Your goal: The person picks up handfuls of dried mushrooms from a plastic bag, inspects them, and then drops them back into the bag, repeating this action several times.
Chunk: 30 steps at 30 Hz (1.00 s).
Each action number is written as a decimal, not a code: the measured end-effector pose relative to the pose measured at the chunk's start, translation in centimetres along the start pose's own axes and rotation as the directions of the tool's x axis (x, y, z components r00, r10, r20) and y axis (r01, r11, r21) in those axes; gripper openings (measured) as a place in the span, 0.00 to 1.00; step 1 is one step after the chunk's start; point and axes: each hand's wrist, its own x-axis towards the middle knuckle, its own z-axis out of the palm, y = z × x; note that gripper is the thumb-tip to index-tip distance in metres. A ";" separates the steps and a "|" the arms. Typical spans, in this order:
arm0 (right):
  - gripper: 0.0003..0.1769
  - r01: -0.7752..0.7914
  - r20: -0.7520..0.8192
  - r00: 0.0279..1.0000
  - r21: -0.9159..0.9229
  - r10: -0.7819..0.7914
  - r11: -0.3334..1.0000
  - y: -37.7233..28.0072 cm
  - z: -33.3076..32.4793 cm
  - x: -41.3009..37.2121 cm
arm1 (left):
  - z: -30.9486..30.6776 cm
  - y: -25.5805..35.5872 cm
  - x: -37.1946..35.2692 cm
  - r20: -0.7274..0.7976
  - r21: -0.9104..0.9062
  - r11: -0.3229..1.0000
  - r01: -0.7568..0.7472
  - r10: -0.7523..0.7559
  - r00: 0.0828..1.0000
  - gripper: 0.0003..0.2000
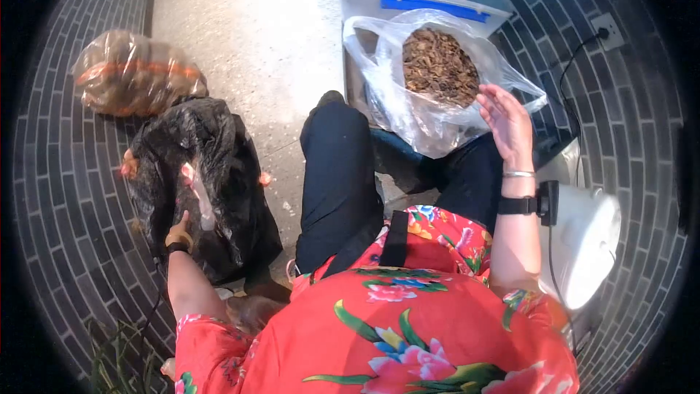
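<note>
A black plastic bag [230, 226] stands on the floor at the left, its mouth open with something pale and pinkish inside. My left hand [180, 233] is at the bag's near edge, thumb raised; the other fingers are hidden, so what it grips cannot be told. At the right, my right hand [507, 122] is open, fingers spread and palm turned inward, beside the rim of a clear plastic bag [394, 95]. Brown dried pieces [437, 66] fill the middle of that clear bag. Nothing shows in my right hand.
A clear bag of brown contents with an orange stripe [138, 76] lies at the far left. Behind the clear bag is a plastic bin [503, 18] with more brown pieces. A white bucket [583, 248] stands right, near a cable and wall socket [609, 31]. Plants grow lower left.
</note>
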 end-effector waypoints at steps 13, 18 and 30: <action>0.16 0.019 -0.019 1.000 -0.126 -0.021 0.992 0.3 0.1 2.0 | -5.0 7.1 -0.4 -0.235 0.341 0.806 -0.484 0.571 0.786 0.13; 0.16 0.120 0.102 0.992 -0.520 -0.078 0.846 0.0 1.4 5.8 | -10.4 21.3 -11.7 -0.318 0.462 0.697 -0.549 0.708 0.631 0.30; 0.19 0.432 0.357 0.888 -0.863 -0.290 0.262 2.7 7.2 13.1 | 0.8 48.0 -34.6 -0.506 -0.112 0.094 -0.989 0.851 0.138 0.28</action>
